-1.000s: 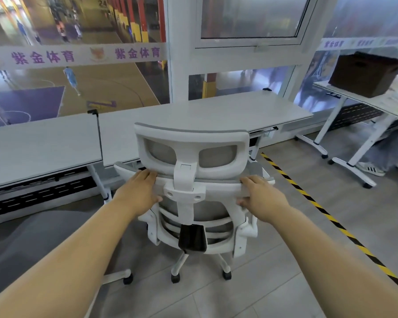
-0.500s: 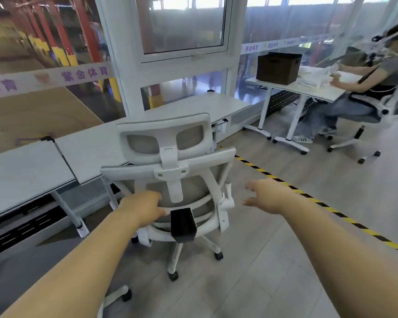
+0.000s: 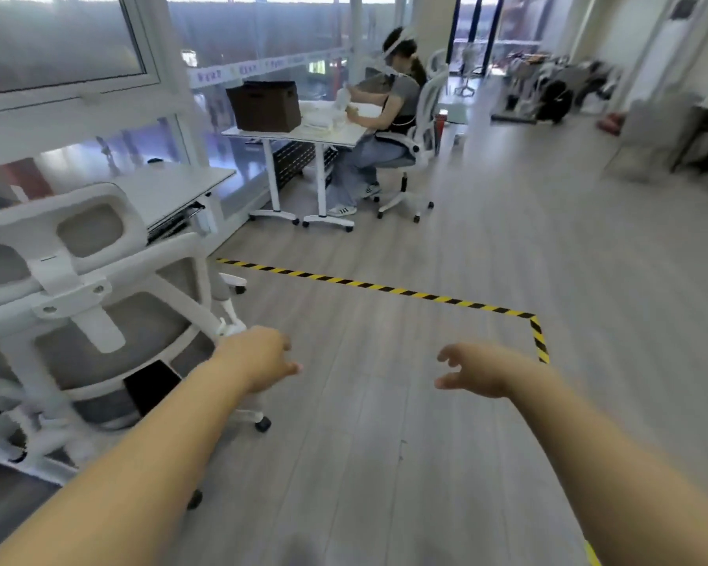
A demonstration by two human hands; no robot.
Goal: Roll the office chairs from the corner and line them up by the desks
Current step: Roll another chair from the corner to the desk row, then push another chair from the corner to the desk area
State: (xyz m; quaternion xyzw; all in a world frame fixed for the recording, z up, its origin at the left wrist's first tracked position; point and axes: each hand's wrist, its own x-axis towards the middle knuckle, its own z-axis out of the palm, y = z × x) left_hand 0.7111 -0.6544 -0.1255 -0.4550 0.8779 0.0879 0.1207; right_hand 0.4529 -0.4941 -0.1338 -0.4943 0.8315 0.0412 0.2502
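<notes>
A white office chair [image 3: 95,320] with grey mesh back and headrest stands at the left, facing a white desk [image 3: 168,189] by the window. My left hand [image 3: 262,357] hovers just right of the chair's backrest frame, fingers loosely curled, holding nothing. My right hand [image 3: 475,371] hangs over bare floor further right, fingers relaxed and empty, well apart from the chair.
Yellow-black floor tape [image 3: 385,288] runs across the grey plank floor. A person [image 3: 389,116] sits on another white chair at a second desk [image 3: 303,134] bearing a brown box [image 3: 264,104]. Dark equipment [image 3: 548,91] sits at the far back.
Both hands have come off the chair's backrest. My view has swung right, so the chair now sits at the left and the open room shows ahead.
</notes>
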